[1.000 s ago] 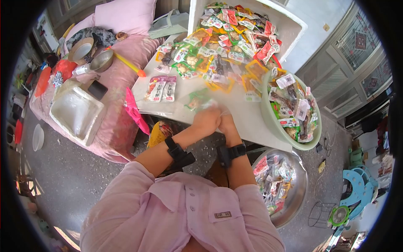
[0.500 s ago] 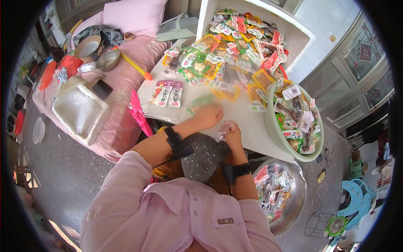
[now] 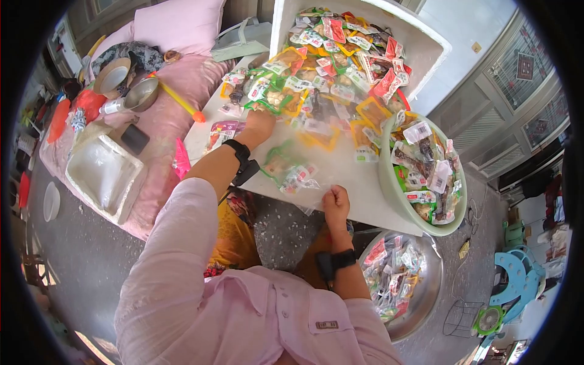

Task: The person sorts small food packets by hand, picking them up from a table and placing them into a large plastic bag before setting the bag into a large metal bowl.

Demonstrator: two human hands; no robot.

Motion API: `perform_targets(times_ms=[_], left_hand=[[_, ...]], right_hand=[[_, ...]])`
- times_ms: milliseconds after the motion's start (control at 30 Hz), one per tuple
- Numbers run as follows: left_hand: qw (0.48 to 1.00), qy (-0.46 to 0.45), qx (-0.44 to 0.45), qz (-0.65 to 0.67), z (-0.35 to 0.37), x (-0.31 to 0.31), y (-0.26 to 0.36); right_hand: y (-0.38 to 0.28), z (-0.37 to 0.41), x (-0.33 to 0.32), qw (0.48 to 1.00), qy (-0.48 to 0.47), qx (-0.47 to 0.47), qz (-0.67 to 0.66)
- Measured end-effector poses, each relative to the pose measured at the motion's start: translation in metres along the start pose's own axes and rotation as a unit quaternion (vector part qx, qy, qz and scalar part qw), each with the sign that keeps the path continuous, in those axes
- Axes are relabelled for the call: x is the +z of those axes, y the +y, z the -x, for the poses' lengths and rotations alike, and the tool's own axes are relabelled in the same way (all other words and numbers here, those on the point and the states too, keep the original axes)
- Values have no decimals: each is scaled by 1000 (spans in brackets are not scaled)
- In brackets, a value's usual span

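Left hand (image 3: 260,125) now at glossy plastic packets (image 3: 275,97)

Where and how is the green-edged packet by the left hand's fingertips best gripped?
Probably by its near border, pinched from the near side. The green-edged packet lies at the near side of the pile, and its border looks thinner than its bulging middle. The left hand is right beside that border.
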State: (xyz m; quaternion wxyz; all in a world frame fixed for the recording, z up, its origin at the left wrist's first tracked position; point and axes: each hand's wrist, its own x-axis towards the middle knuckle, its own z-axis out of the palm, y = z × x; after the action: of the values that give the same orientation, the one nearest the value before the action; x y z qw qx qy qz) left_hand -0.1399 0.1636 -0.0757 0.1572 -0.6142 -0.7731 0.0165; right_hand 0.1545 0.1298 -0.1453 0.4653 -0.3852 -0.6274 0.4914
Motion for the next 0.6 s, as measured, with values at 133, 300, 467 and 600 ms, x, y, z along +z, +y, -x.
perform_targets(times_ms=[133, 300, 467, 600], left_hand=[[996, 64, -2, 68, -1, -16, -4], [967, 125, -46, 216, 14, -75, 2], [861, 107, 38, 496, 54, -112, 16], [732, -25, -4, 681, 83, -106, 35]], right_hand=[[3, 1, 0, 1000, 0, 0, 13], [-12, -2, -2, 997, 9, 28, -75], [-41, 4, -9, 976, 67, 105, -177], [-66, 14, -11, 953, 41, 157, -256]])
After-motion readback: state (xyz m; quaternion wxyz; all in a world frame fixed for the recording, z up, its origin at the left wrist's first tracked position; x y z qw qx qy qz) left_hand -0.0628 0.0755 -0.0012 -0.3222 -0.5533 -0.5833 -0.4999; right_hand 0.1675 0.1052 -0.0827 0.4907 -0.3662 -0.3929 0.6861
